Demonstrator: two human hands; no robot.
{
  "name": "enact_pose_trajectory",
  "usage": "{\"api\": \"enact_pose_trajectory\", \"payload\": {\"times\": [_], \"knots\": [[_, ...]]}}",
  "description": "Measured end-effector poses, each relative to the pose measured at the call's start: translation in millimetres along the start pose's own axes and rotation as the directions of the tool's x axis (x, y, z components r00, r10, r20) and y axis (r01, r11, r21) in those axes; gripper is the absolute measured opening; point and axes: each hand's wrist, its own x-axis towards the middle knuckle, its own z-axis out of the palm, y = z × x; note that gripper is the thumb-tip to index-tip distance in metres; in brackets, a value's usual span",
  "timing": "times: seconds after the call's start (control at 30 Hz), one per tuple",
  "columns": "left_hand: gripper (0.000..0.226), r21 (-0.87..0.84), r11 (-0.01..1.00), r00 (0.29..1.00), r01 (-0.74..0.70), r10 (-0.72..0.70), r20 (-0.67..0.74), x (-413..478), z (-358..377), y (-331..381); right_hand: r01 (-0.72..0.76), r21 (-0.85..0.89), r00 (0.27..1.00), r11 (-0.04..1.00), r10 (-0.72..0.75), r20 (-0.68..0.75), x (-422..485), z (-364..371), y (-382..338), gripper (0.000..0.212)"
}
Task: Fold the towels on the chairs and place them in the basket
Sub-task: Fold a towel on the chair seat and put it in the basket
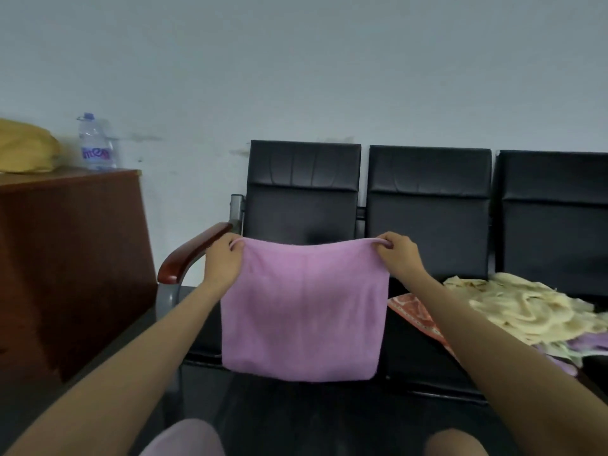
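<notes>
Behind everything stands a pale wall, and before it a row of black chairs (302, 192). The left hand (225, 261) and the right hand (399, 258) each pinch one top corner of a pink towel (301, 311), fingers curled round the edge. The towel hangs flat and stretched between them, in front of the leftmost seat. On the seats to the right lie a crumpled cream towel (519, 307) and an orange patterned towel (414, 311), partly under the right forearm. At the left, a brown wooden table (65, 241) carries a water bottle (95, 143) and a yellow cloth (26, 146).
</notes>
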Motion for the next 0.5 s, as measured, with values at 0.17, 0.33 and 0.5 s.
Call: {"api": "enact_pose_trajectory", "payload": {"times": [0.17,0.33,0.5], "knots": [[0.022,0.083,0.990,0.980,0.118,-0.129,0.151,-1.4,49.9,-64.5,-0.159,-0.042,0.982,0.986,0.162,0.094,2.5,44.9,63.9,0.022],[0.014,0.011,0.949,0.934,0.314,-0.311,0.173,13.3,93.8,-115.2,-0.234,-0.037,0.961,0.972,0.237,0.145,23.0,86.3,113.6,0.018],[0.009,-0.089,0.931,0.927,0.354,-0.336,0.168,79.5,141.4,-130.4,-0.294,0.105,0.955,0.950,0.290,0.053,90.9,113.7,141.9,0.013]]}}
